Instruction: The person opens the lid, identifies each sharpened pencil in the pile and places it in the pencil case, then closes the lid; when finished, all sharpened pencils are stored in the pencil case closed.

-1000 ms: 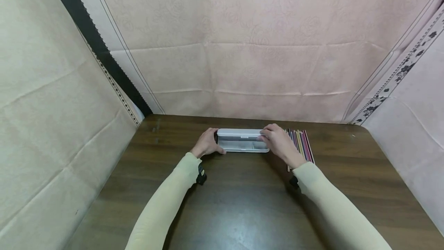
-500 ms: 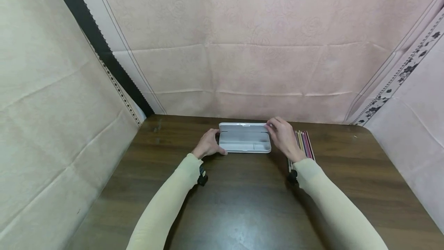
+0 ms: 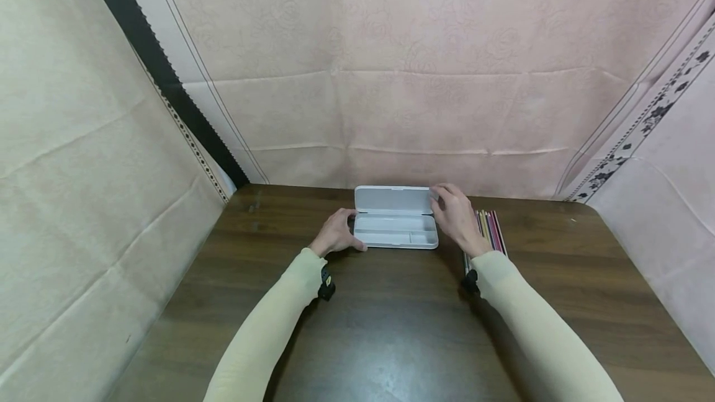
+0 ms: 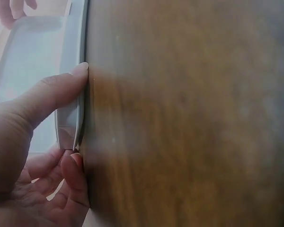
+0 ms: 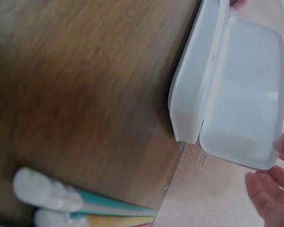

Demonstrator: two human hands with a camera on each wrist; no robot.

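Brown tabletop [image 3: 391, 321] carries a white case [image 3: 385, 230] near its far edge, between the two hands, its lid [image 3: 393, 200] opened to the far side. Left hand [image 3: 337, 231] grips the base's left end, thumb at the front edge; right hand [image 3: 455, 217] pinches the lid's right edge. Slim coloured sticks [image 3: 491, 231] lie right of the case, partly hidden by the right wrist.
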